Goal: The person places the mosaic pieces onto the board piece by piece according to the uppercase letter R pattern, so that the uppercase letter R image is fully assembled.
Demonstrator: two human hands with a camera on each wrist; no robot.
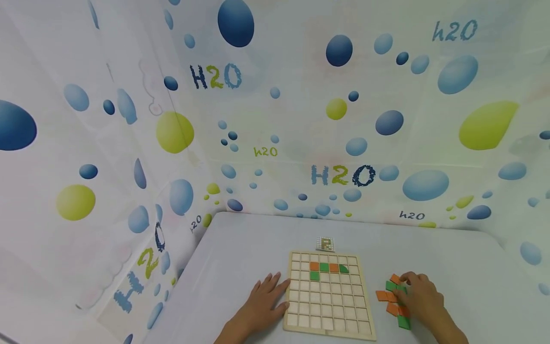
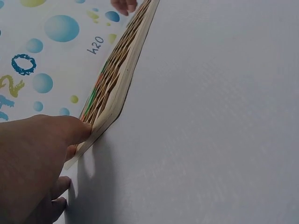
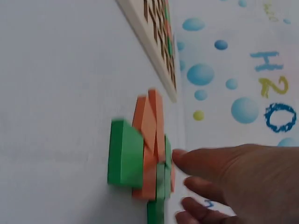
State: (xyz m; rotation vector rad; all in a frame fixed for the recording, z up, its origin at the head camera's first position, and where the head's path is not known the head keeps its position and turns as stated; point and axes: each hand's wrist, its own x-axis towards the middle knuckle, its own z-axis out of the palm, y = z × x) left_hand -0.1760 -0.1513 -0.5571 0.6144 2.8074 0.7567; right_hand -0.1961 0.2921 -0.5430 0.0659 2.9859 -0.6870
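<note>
A square wooden grid board lies on the table. In its upper rows sit orange and green square tiles and a green tile with a rounded corner. My left hand rests flat at the board's left side, thumb and fingertips touching its edge; the left wrist view shows the thumb against the wooden rim. Right of the board is a loose pile of orange tiles and green tiles. My right hand is over this pile, fingers spread and bent slightly, with no tile seen between them.
A small card with a grid pattern lies just beyond the board's top edge. The white table meets a curtain printed with blue and green drops at the back and left.
</note>
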